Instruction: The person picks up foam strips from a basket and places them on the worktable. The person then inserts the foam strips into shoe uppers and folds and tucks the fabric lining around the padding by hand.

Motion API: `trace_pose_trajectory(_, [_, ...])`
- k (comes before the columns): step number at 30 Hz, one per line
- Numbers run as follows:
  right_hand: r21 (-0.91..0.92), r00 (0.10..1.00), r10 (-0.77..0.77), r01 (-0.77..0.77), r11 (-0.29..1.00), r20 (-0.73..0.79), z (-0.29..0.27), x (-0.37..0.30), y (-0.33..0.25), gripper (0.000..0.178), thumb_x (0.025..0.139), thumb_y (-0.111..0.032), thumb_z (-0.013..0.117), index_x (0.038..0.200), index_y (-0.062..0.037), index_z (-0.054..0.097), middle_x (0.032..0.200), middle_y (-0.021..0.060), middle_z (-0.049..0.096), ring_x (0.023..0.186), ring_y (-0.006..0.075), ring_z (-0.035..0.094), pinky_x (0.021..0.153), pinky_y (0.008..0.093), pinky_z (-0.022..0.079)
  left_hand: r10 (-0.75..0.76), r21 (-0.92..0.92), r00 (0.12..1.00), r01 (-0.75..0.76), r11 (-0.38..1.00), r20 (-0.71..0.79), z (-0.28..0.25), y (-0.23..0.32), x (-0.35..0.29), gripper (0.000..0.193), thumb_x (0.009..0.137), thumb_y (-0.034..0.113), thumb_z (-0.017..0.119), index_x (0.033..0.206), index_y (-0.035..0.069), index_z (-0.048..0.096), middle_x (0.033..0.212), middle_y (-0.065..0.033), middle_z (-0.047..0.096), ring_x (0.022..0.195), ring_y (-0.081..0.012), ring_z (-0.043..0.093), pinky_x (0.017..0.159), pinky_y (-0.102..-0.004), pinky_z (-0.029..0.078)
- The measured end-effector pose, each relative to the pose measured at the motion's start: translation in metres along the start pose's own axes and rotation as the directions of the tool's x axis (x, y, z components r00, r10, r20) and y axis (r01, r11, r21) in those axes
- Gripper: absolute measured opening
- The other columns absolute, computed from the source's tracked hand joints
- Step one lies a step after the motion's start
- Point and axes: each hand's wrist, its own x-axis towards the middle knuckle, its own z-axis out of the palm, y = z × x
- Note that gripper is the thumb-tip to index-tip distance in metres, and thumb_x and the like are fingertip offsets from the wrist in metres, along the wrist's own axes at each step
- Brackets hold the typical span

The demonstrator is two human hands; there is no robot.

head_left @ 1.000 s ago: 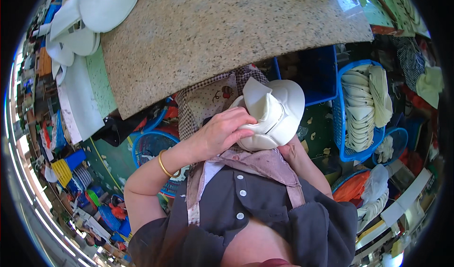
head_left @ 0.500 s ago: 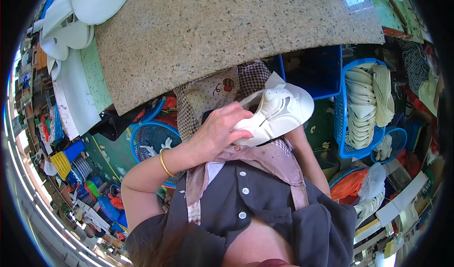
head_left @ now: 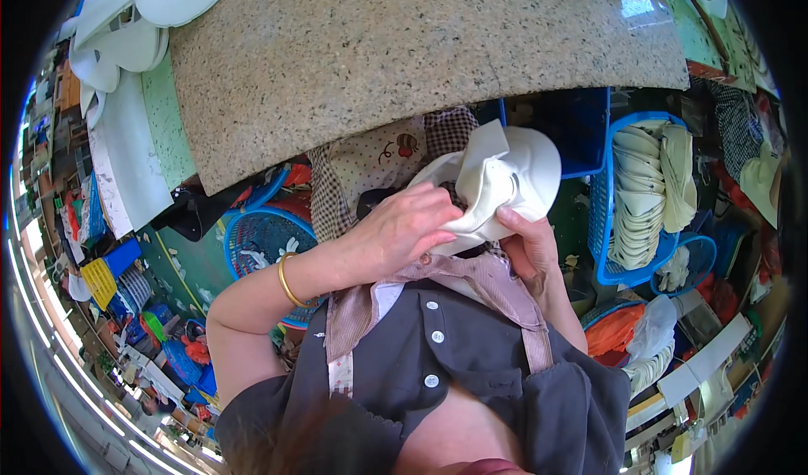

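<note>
A white cap [head_left: 532, 168] with a rounded brim is in front of my chest, just below the stone tabletop's edge. The brim points away to the right, and a white flap stands up from the band. With fingers bent, my left hand [head_left: 402, 233] grips the near left edge; its fingertips go partly out of sight inside the fold. My right hand [head_left: 532, 246] holds the right side, thumb on top and the other fingers mostly hidden beneath. A checked and dotted cloth apron [head_left: 370, 168] lies under the cap.
The speckled stone tabletop [head_left: 404, 46] spans the far side. White curved pieces [head_left: 114, 50] lie at the far left. At right, a blue basket [head_left: 599, 214] holds stacked cream caps, beside a dark blue bin [head_left: 581, 130]. Another blue basket [head_left: 240, 239] stands left of my arm.
The cap has been turned, so its printed side no longer shows and its flap stands higher. My right hand has come up from beneath, bringing its thumb onto the cap.
</note>
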Motion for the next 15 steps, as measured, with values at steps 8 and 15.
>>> trace_pose_trajectory(8, [-0.015,0.981,-0.180,0.179,0.984,-0.079,0.024,-0.010,0.014,0.060,0.075,-0.003,0.067,0.128,-0.0023,0.040,0.119,0.0112,0.054,0.110,0.0232,0.053,0.097,0.0356,0.041,-0.128,0.232,0.990,0.139,0.963,-0.058,-0.008,0.025,0.014,0.025,0.078,0.024,0.066,0.081,0.003,0.053,0.074,-0.0116,0.050,0.071,-0.0300,0.056,0.059,-0.0398,0.043])
trace_pose_trajectory(15, [0.305,0.998,0.034,-0.048,0.951,0.052,0.019,-0.022,0.010,0.059,0.077,-0.003,0.065,0.130,-0.0025,0.038,0.122,0.0109,0.050,0.115,0.0235,0.049,0.103,0.0385,0.036,-0.156,-0.503,0.905,0.356,0.788,0.395,-0.011,0.003,0.015,0.023,0.082,0.020,0.062,0.075,-0.002,0.060,0.065,-0.0117,0.057,0.058,-0.0121,0.055,0.052,-0.0309,0.041])
